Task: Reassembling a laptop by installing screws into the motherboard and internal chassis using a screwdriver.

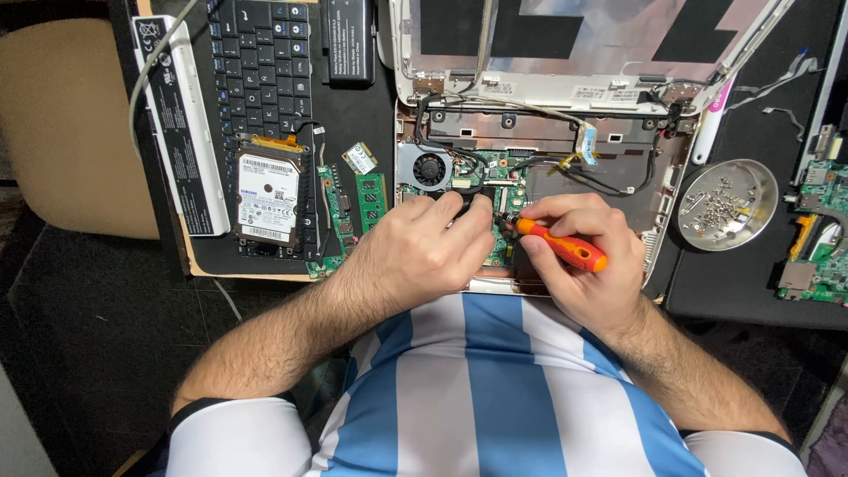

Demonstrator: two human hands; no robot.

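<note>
Right hand (587, 265) pinches an orange-handled screwdriver (561, 246), tip on the green motherboard (495, 177) of the opened laptop base (548, 150); left hand (424, 247) rests curled on that board, below the cooling fan (427, 168). Screw dish (724, 205) lies right, hard drive (267, 199) left.

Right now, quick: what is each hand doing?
Left hand: curled, fingers pressing on the green circuit board in the opened laptop base; whether it holds anything cannot be told.
Right hand: closed on the orange screwdriver.
</note>
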